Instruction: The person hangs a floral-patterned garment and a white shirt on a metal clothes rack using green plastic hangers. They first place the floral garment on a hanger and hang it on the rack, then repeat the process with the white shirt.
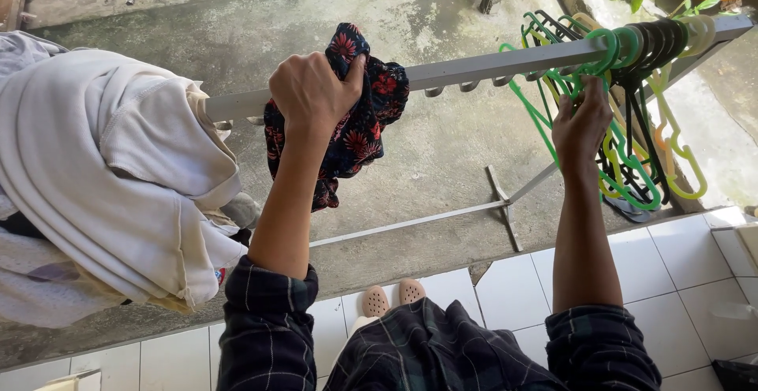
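Note:
My left hand (312,91) grips a dark garment with red flowers (355,134) and holds it against the grey metal rail (489,65) of a drying rack. The cloth hangs bunched below the rail. My right hand (582,122) reaches under the rail into a bunch of plastic hangers (632,99), green, black and yellowish, that hang at the rail's right end. Its fingers touch a green hanger; whether they close around it I cannot tell.
White and pale clothes (103,170) are heaped over the rail's left end. Below lies a concrete floor (442,162) with the rack's lower bars (410,223). White tiles (647,272) run along the near side, with my beige slippers (392,296) on them.

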